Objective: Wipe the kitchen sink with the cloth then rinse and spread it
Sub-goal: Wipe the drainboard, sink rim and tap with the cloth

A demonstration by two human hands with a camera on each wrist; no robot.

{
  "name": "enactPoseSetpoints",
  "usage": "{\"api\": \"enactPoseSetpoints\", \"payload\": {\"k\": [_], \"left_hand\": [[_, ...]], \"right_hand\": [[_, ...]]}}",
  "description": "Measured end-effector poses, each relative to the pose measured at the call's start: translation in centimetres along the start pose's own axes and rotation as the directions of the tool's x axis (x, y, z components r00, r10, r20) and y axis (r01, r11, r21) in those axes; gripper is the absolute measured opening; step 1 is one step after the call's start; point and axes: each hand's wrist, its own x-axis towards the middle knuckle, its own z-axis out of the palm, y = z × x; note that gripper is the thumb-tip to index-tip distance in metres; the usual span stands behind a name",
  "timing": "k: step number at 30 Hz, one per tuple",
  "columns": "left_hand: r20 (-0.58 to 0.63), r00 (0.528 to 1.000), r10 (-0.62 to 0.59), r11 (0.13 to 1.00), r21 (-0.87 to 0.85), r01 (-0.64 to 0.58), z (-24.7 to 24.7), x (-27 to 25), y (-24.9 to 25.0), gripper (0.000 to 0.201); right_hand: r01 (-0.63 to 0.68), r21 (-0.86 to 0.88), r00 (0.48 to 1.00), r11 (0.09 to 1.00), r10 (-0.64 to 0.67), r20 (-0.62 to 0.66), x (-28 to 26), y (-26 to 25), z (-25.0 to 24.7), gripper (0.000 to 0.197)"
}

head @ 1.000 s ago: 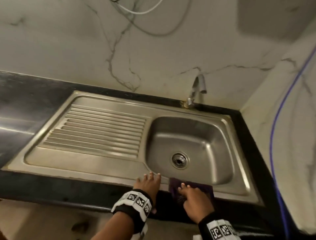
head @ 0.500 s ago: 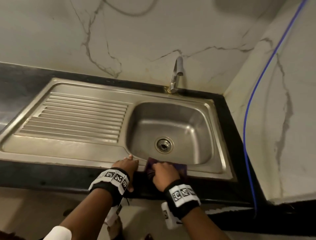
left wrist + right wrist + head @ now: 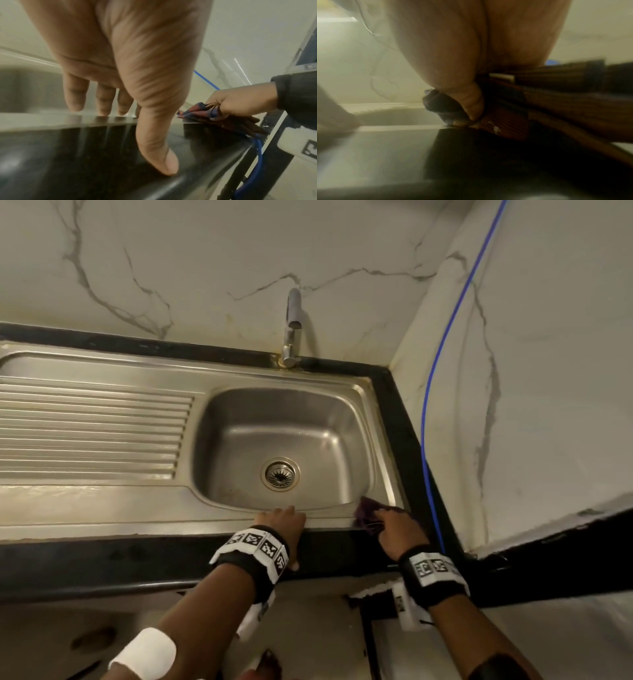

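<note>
- Cataloguing first our right grip [image 3: 399,530]: we hold it curled round the cloth [image 3: 366,513], thumb pinching the folds, seen in the left wrist view [image 3: 240,102] and close up, blurred, in the right wrist view [image 3: 471,54].
- Cloth: dark purple from the head view, striped red and blue from the left wrist view [image 3: 199,111]; bunched and folded under our right grip, pressed on the near right corner of the sink rim, part of it lying over the black tabletop [image 3: 102,559] edge.
- Left grip [image 3: 281,522]: we keep it spread, fingers [image 3: 75,97] straight with tips on the steel rim, thumb down on the front of the tabletop; it holds nothing. It lies to the left of our right grip, apart from the cloth.
- Sink [image 3: 239,515]: stainless steel, basin just beyond both grips, drain [image 3: 280,474] in the basin floor ahead of the left grip, ribbed drainboard [image 3: 92,433] further left.
- Tap [image 3: 292,333]: upright at the far rim, well beyond the grips, no water visible.
- Blue cable [image 3: 442,371]: runs down the marbled wall to the right of our right grip, passing close beside it at the tabletop edge.
- Wristbands with black-and-white markers [image 3: 260,546] on both wrists.
</note>
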Motion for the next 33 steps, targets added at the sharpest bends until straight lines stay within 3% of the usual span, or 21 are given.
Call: {"api": "enactPoseSetpoints", "payload": {"k": [3, 7, 11, 13, 16, 18, 22, 27, 33], "left_hand": [[-0.007, 1.0, 0.026, 1.0, -0.003, -0.026, 0.3, 0.8, 1.1, 0.094], [0.033, 0.999, 0.021, 1.0, 0.006, -0.021, 0.2, 1.2, 0.9, 0.101], [0.057, 0.998, -0.014, 0.999, 0.049, 0.011, -0.3, 1.3, 1.6, 0.088], [0.073, 0.997, -0.016, 0.997, 0.072, 0.011, -0.6, 1.6, 1.9, 0.078], [0.083, 0.996, -0.018, 0.996, 0.092, 0.01, -1.2, 1.6, 2.1, 0.075], [0.087, 0.996, -0.027, 0.995, 0.102, 0.018, -1.3, 1.6, 2.2, 0.075], [0.087, 0.996, -0.036, 0.996, 0.085, 0.028, -1.3, 1.7, 2.3, 0.069], [0.069, 0.996, -0.053, 0.997, 0.055, 0.049, -0.9, 2.0, 2.2, 0.072], [0.065, 0.997, -0.036, 0.999, 0.018, 0.035, -0.5, 2.0, 1.8, 0.086]], "right_hand": [[-0.024, -0.029, 0.999, 0.999, 0.025, 0.039, 0.4, 2.5, -0.1, 0.057], [0.051, -0.082, 0.998, 0.995, -0.049, 0.026, -0.3, -0.4, 1.2, 0.055], [0.218, -0.085, 0.975, 0.972, -0.213, 0.061, -1.8, -4.0, 3.2, 0.062], [0.241, -0.055, 0.97, 0.969, -0.239, 0.04, -2.0, -4.1, 3.8, 0.065], [0.196, 0.0, 0.981, 0.981, -0.196, 0.003, -1.9, -1.9, 3.3, 0.064], [0.098, 0.021, 0.995, 0.995, -0.098, -0.012, -1.4, 0.6, 2.1, 0.059], [-0.023, -0.077, 0.999, 0.997, 0.025, 0.025, 1.8, 4.5, -0.1, 0.056], [-0.033, -0.213, 0.998, 0.976, 0.042, 0.038, 6.1, 3.0, -1.0, 0.056], [-0.046, -0.229, 0.999, 0.972, 0.043, -0.016, 10.2, 1.3, -2.7, 0.054]]}}
